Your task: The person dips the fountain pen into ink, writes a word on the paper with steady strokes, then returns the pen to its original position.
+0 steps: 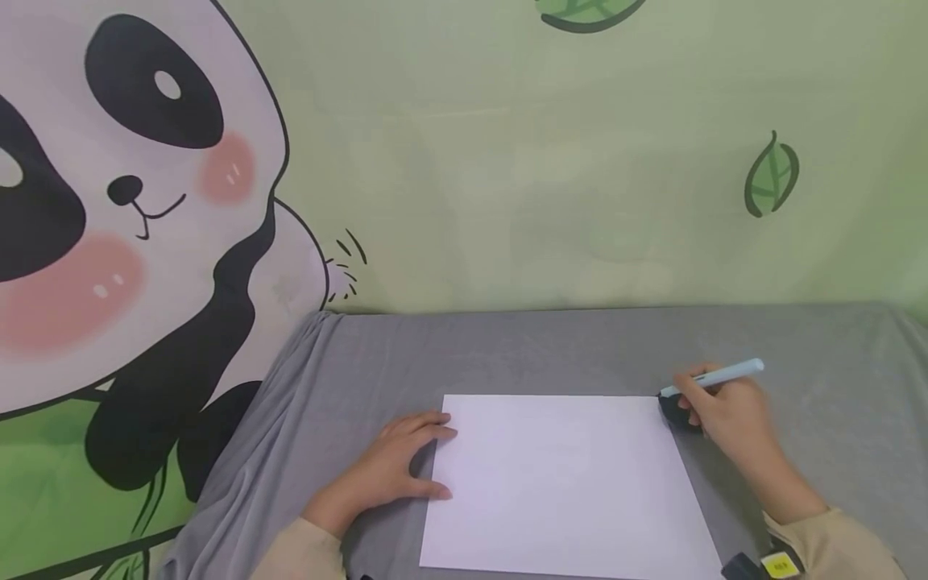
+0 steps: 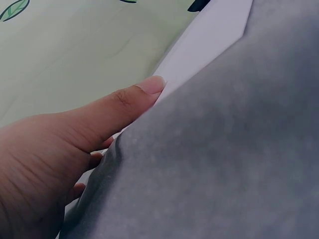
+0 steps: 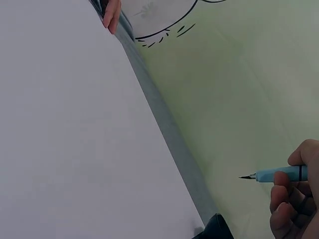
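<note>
A white sheet of paper (image 1: 565,483) lies on the grey cloth. My left hand (image 1: 402,463) rests at its left edge, thumb and fingers spread and the tips on the paper. In the left wrist view the thumb (image 2: 119,107) lies along the sheet's edge. At the far right corner, my right hand (image 1: 732,411) grips a light blue pen (image 1: 725,374) between thumb and fingers. The right wrist view shows the pen's slim pointed nib (image 3: 247,177) uncovered and away from the paper. Under that hand, against the corner, sits a small black object (image 1: 677,412).
Grey cloth (image 1: 544,346) covers the table, with folds hanging at its left side. Behind it stands a pale green backdrop (image 1: 580,201) printed with leaves and a large panda (image 1: 152,201). A black strap with a yellow label (image 1: 780,564) is on the right wrist.
</note>
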`<state>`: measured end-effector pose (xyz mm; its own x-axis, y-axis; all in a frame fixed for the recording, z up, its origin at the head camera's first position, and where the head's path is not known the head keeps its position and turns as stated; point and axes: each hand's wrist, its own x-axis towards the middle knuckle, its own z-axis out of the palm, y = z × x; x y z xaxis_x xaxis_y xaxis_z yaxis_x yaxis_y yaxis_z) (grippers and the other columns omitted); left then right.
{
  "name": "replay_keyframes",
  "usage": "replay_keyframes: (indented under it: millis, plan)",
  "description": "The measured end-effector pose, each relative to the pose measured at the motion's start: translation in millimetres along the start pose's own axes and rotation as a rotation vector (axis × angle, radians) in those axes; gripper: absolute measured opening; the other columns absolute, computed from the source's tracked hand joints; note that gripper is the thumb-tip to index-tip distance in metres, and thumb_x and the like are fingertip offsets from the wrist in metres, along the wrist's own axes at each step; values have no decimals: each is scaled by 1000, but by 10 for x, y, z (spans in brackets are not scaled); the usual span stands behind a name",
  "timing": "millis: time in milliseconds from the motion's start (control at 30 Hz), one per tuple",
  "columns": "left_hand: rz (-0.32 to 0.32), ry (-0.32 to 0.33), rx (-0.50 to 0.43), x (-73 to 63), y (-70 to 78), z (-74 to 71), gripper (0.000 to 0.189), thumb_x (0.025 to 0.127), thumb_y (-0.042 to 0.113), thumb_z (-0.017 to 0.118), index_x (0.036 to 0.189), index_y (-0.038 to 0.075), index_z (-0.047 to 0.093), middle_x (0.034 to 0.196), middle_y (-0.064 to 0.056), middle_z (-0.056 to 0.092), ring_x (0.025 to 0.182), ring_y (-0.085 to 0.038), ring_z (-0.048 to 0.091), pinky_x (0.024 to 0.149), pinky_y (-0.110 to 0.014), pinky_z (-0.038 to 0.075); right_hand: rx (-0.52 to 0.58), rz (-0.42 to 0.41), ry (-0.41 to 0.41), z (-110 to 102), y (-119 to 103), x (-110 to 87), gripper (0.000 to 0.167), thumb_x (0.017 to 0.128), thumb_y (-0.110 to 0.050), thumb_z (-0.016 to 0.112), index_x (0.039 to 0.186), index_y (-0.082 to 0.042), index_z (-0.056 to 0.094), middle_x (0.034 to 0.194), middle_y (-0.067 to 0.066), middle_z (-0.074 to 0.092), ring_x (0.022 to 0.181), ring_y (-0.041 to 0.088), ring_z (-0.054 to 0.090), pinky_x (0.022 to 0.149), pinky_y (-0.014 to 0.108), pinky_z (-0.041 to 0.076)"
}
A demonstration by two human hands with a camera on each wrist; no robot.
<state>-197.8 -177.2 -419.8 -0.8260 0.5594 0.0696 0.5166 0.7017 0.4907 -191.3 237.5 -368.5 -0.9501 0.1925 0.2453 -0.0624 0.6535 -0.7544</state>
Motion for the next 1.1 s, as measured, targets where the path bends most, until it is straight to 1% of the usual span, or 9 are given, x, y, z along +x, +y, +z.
replay_keyframes:
  millis: [167,233,333,500,600,800,933,1100]
  plan:
    - [9,8,-4,2,-1,-4,74,71,48,80,131,12,56,146,-8,47,136,-36,40,110,-60,28,56,-5,-27,60,-70,16,30,96,-22,55,90,6,63,64,10,62,43,9,51,41,26,48]
    - [8,8,-9,7,-8,-3,74,71,47,81,131,12,56,146,-8,47,136,-36,39,110,-60,28,81,-4,-35,86,-96,19,29,96,-21,55,91,7,62,64,11,63,44,9,53,41,26,49]
    - [-2,5,-11,15,-22,1,74,70,47,81,131,13,56,146,-7,46,137,-35,38,111,-59,28,114,0,-52,128,-129,23,29,96,-20,55,92,7,63,64,8,63,45,7,54,42,25,50]
    - [-6,2,-5,18,-36,2,74,70,47,81,132,14,56,147,-6,46,138,-34,38,112,-58,28,164,3,-80,191,-189,29,29,95,-20,56,96,8,64,64,-3,64,46,5,55,43,24,50]
    - [-1,6,-6,15,-37,1,74,70,47,81,131,14,57,147,-6,46,138,-34,38,112,-57,28,183,-1,-109,233,-227,26,29,96,-20,55,98,8,63,65,-4,64,48,5,56,45,23,50]
    - [6,14,15,-1,-39,6,73,70,47,81,131,14,57,146,-6,47,137,-33,40,111,-56,29,250,0,-174,350,-277,8,26,96,-16,55,99,9,59,66,-2,64,50,5,58,47,25,52]
    - [12,17,16,-6,-38,13,73,69,47,81,130,14,57,145,-7,48,136,-34,40,111,-57,30,287,-5,-193,421,-322,-19,25,95,-14,57,100,10,59,68,1,65,51,6,58,48,25,53]
    - [6,18,5,0,-38,20,73,69,46,82,130,14,58,145,-7,48,136,-34,40,111,-57,29,305,0,-213,495,-380,-49,25,94,-14,58,101,10,60,70,6,66,51,6,58,46,26,52]
